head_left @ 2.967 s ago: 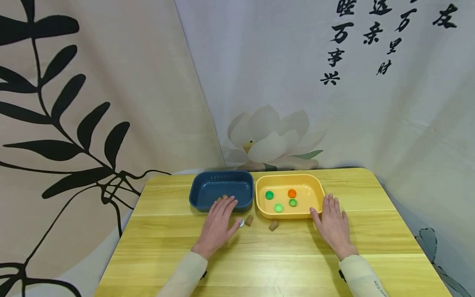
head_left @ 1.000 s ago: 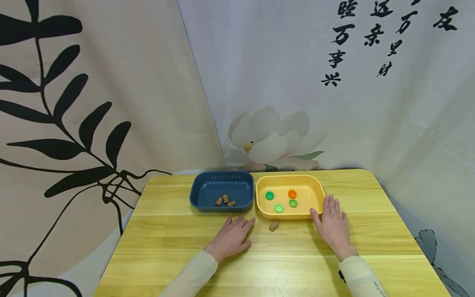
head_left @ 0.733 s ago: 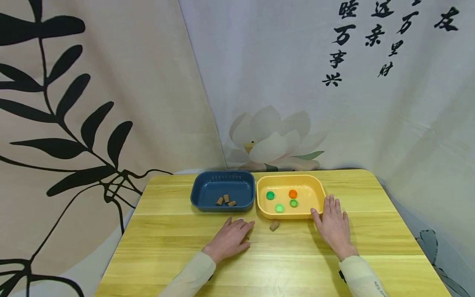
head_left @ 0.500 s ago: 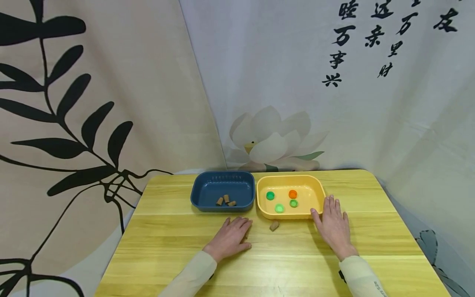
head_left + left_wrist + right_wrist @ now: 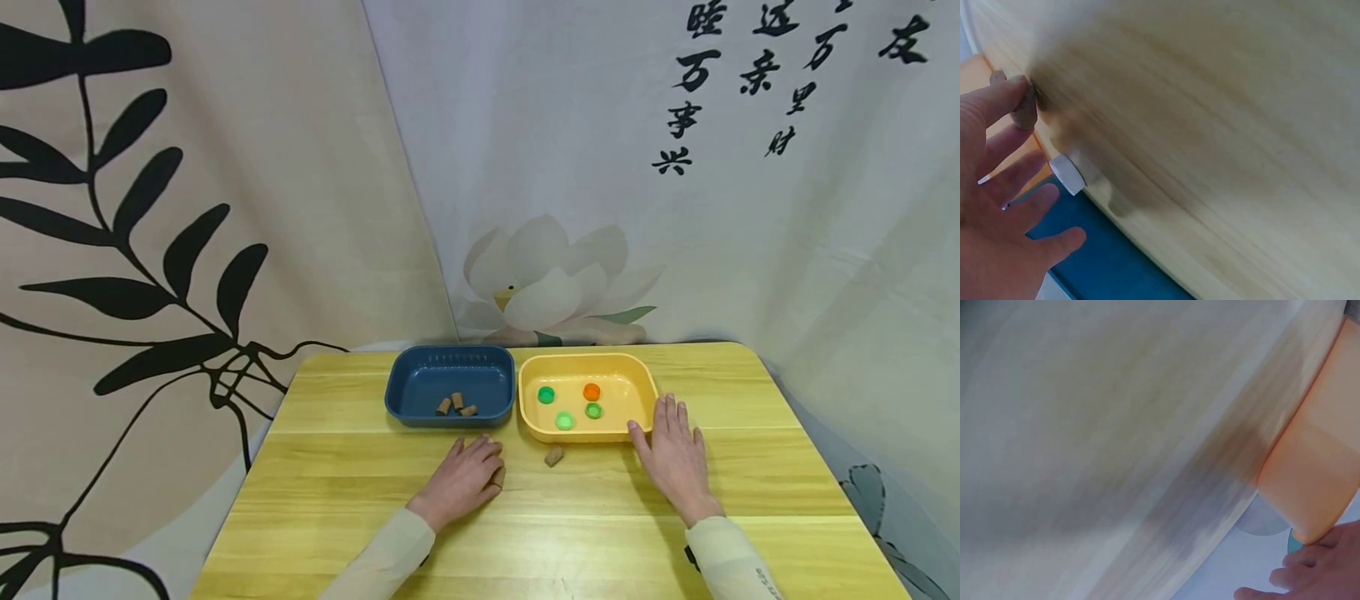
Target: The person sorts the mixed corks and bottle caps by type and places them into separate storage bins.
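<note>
My left hand [image 5: 459, 483] is low over the table, pinching a cork [image 5: 1025, 114] between thumb and index finger. In the left wrist view its other fingers spread loosely, with a white bottle cap [image 5: 1067, 175] on the table near them; from the head view the cap is hidden by the hand. Another cork [image 5: 554, 456] lies in front of the yellow tray [image 5: 528, 425]. Along that tray's right end rests my right hand [image 5: 675, 458], fingers straight, touching the rim. Several corks [image 5: 457, 401] lie in the blue tray [image 5: 420, 375].
Green and orange bottle caps [image 5: 564, 421] lie inside the yellow tray. Both trays stand side by side at the back of the wooden table [image 5: 585, 533]. A printed curtain [image 5: 540, 167] hangs behind.
The left hand has drawn back from the blue tray, uncovering the corks there. It has closed thumb and finger on the cork near the white cap. The right hand stays put.
</note>
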